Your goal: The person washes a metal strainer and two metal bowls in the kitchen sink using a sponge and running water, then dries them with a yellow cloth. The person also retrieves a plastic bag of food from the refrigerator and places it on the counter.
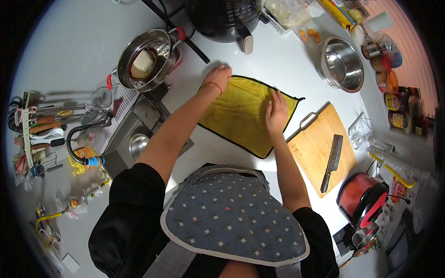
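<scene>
A yellow cloth with a black border lies spread on the white counter in front of me. My left hand, a red string around its wrist, is curled over the cloth's far left corner and hides that corner. Flat on the right part of the cloth rests my right hand, its fingers stretched towards the far edge. To the right is a wooden cutting board with a metal handle. A dark-bladed cleaver lies on the board.
A sink with a black faucet is at left. Beyond it stands a steel steamer pot holding a pale block. A black air fryer is at the back. A steel bowl and red rice cooker stand right.
</scene>
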`<action>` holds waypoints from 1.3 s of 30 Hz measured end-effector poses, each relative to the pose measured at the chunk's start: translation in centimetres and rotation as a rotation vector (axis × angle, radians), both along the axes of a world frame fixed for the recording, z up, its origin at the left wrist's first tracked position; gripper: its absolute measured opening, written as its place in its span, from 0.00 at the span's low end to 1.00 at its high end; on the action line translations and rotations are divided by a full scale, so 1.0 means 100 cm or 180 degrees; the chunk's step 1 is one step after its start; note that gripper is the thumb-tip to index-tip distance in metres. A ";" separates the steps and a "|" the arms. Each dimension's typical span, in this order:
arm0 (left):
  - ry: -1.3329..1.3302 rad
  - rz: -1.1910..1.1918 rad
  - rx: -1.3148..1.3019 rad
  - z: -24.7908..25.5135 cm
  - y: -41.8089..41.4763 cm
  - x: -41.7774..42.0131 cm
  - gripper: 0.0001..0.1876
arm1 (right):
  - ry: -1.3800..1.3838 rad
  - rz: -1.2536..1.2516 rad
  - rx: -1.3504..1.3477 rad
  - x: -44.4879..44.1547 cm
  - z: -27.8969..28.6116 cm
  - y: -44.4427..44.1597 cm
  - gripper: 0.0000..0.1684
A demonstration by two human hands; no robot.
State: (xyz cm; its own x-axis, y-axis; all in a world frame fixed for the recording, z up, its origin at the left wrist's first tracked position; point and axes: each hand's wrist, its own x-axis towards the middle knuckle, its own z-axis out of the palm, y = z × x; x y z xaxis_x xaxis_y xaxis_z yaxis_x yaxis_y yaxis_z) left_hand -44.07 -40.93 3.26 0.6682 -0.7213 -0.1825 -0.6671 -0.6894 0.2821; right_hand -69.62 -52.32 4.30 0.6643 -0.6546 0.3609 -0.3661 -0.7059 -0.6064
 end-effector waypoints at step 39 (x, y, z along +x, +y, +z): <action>-0.0457 -0.0454 -0.0269 0.015 0.160 -0.126 0.38 | 0.1775 0.0484 -0.0685 -0.030 -0.003 0.130 0.42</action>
State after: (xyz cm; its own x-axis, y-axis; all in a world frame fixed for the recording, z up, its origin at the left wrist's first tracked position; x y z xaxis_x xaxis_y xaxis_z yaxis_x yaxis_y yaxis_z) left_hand -56.65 -24.95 4.72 0.5732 -0.8190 -0.0278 -0.7936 -0.5632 0.2301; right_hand -72.64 -39.29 4.01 0.8712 -0.4887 0.0456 -0.4726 -0.8604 -0.1908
